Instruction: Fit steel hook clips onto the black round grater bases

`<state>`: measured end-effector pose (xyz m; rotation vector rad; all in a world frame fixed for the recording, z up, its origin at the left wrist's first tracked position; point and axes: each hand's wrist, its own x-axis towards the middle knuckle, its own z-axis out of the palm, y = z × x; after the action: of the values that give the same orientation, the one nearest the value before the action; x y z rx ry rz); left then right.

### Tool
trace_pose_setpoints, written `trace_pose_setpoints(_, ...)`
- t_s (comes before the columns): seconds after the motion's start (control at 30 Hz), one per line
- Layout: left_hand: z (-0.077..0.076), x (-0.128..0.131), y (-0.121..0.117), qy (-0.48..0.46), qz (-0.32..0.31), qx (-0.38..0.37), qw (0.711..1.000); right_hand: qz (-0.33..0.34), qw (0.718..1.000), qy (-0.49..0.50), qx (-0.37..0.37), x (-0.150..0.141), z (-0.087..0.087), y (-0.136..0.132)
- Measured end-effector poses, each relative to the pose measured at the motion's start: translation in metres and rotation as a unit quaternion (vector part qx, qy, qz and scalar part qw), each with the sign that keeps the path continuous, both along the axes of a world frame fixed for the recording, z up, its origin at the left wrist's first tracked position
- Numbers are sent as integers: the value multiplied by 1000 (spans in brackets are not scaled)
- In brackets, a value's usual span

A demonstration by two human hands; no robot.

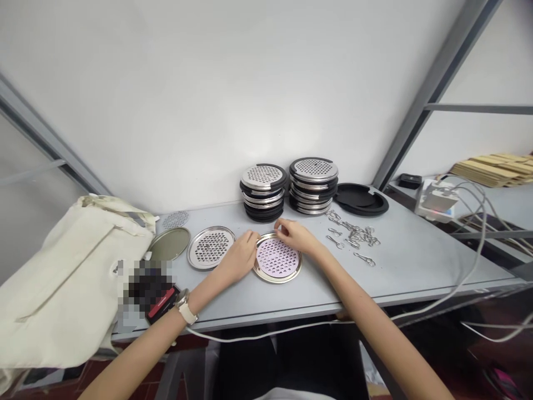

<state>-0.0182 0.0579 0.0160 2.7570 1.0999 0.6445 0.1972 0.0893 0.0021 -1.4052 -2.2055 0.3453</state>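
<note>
At frame centre I have the left hand (242,256) and right hand (296,235) half-curled at the rim of a round silvery metal tray (287,279) under a lilac perforated disc (278,258), perhaps steadying it, grip unclear from here.

- No lettering, brand or number could be read with certainty at the workbench (316,289).
- At left, a small dark mark (115,270) stood on the cream bag (70,289), cut into by a pixelated patch and too blurred to make out.
- At near left, tiny pale print ran along the red strip (162,301) of a dark case (153,318), too small to decipher.
</note>
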Motion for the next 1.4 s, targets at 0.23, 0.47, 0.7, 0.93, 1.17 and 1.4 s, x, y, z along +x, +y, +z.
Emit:
trace_pose_setpoints(0.23,-16,2,18,-6,142,-81,987,165,984,55,-41,-6,5,-8)
trace_pose_setpoints(0.47,-28,13,18,-16,207,-70,976,193,975,19,-107,-3,10,-13)
trace_pose_setpoints(0.7,-31,14,13,5,210,-52,976,186,977,15,-104,-8,10,-15)
trace_pose_setpoints(0.93,-28,15,10,30,207,-53,976,179,980,28,-88,-11,4,-14)
trace_pose_setpoints(1.17,-27,15,10,46,209,-65,975,178,979,36,-87,-12,4,-13)
trace_pose_setpoints(1.4,-26,16,10,59,217,-61,973,185,979,44,-75,-11,3,-13)
